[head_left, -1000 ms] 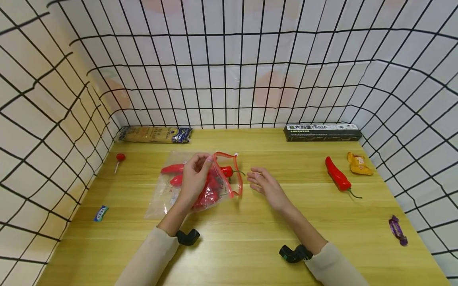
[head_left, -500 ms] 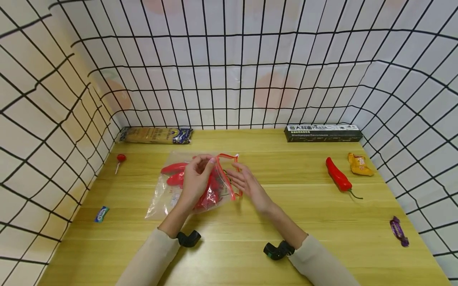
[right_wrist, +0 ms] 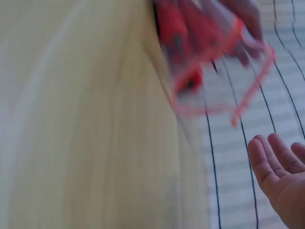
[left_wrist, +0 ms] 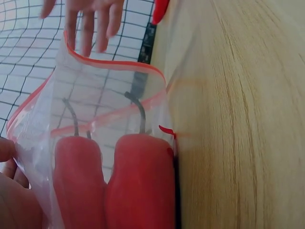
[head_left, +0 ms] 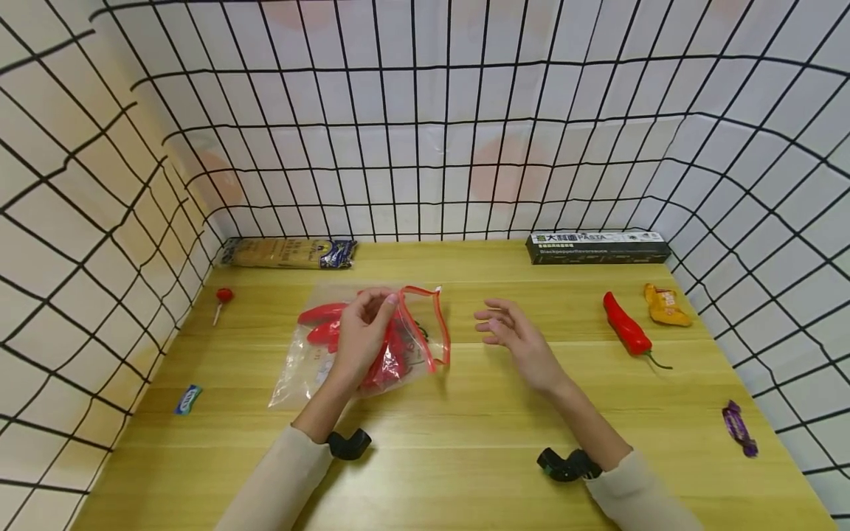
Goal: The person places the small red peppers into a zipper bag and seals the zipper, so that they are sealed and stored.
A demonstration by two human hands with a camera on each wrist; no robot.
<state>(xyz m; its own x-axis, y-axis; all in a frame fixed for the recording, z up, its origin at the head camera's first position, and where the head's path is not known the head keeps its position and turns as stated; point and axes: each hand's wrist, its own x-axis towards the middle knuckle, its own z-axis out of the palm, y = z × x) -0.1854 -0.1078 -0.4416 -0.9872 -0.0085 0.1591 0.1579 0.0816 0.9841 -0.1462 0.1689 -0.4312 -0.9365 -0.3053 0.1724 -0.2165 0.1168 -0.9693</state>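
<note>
A clear zip bag (head_left: 299, 376) with a red-edged mouth lies on the table, its mouth gaping toward the right. Several red chili peppers (head_left: 325, 333) are inside; in the left wrist view two plump peppers (left_wrist: 143, 186) show their dark stems toward the opening. My left hand (head_left: 361, 332) pinches the bag's upper side close behind the red rim. To the right of the mouth, my right hand (head_left: 524, 346) hovers with nothing in it, fingers loosely extended and apart from the bag. Another red chili pepper (head_left: 626, 324) lies on the right of the table.
At the back stand a noodle packet (head_left: 288, 252) on the left and a black pasta box (head_left: 599, 248) on the right. A lollipop (head_left: 222, 301) and a small blue-green wrapper (head_left: 189, 399) lie left; a yellow packet (head_left: 667, 305) and a purple candy (head_left: 739, 428) lie right. Grid-patterned walls enclose the table.
My right hand went left to the bag's mouth, then drew back right, empty. The pepper whose stem stuck out of the mouth is now further inside. My left hand kept its hold.
</note>
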